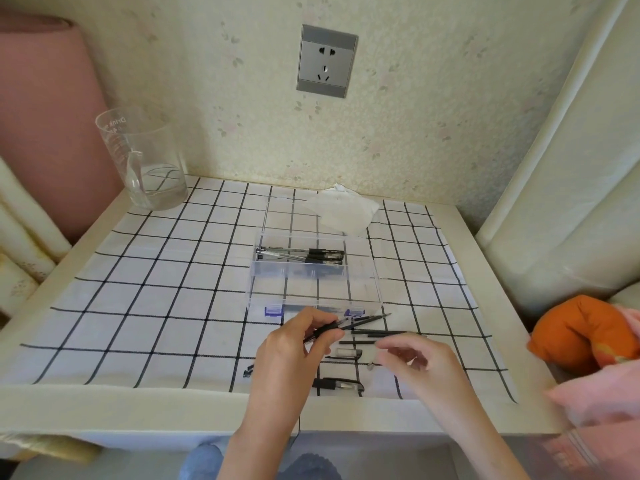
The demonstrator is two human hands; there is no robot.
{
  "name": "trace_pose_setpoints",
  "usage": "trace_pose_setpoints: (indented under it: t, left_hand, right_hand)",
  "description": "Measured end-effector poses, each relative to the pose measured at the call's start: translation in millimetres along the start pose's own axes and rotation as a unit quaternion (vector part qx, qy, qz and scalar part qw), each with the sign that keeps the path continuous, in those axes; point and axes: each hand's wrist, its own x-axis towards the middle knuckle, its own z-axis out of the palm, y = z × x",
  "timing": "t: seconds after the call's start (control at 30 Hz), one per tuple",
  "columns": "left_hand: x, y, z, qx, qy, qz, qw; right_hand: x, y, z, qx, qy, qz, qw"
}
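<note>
hands at front edge of bench [104, 398]: left hand [287, 355] pinches pen [341, 325]; right hand [426, 362] half-curled, blurred, contents cannot tell. loose parts [377, 332] just beside, box [298, 271] mid-bench. advice: hold barrel steady, feed refill straight.

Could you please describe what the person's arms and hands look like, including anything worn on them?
The left hand and right hand are bare: no gloves, rings or markings show. The left forearm and right forearm are uncovered to the picture's lower edge, without sleeve, watch or bracelet. The right hand is slightly blurred, so fine detail is uncertain.
</note>
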Motion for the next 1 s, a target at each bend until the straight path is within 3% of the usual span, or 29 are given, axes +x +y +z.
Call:
trace_pose_setpoints:
  t: [0.1, 0.33, 0.5, 0.77, 1.0]
  left_hand:
    - [0.2, -0.1, -0.1, 0.006, -0.002, 0.009, 1.0]
    - [-1.2, 3.5, -1.1, -0.004, -0.019, 0.028, 0.999]
    - [-0.7, -0.1, -3.1, 0.013, -0.011, 0.018, 1.0]
    - [-0.3, -7.1, -5.9, 0.099, 0.048, -0.014, 0.994]
    - [-0.2, -0.5, -8.4, 0.018, 0.086, -0.058, 0.994]
  right_hand:
    - [-2.7, -18.1, 7.9, 0.158, -0.03, 0.03, 0.987]
    - [7.1, -32.1, 37.4, 0.318, -0.012, 0.082, 0.945]
    - [11.6, -29.4, 33.1, 0.336, 0.02, 0.092, 0.937]
    - [27.4, -18.5, 2.9, 0.374, 0.162, 0.114, 0.906]
    - [23.0, -3.9, 12.1, 0.346, 0.158, 0.161, 0.911]
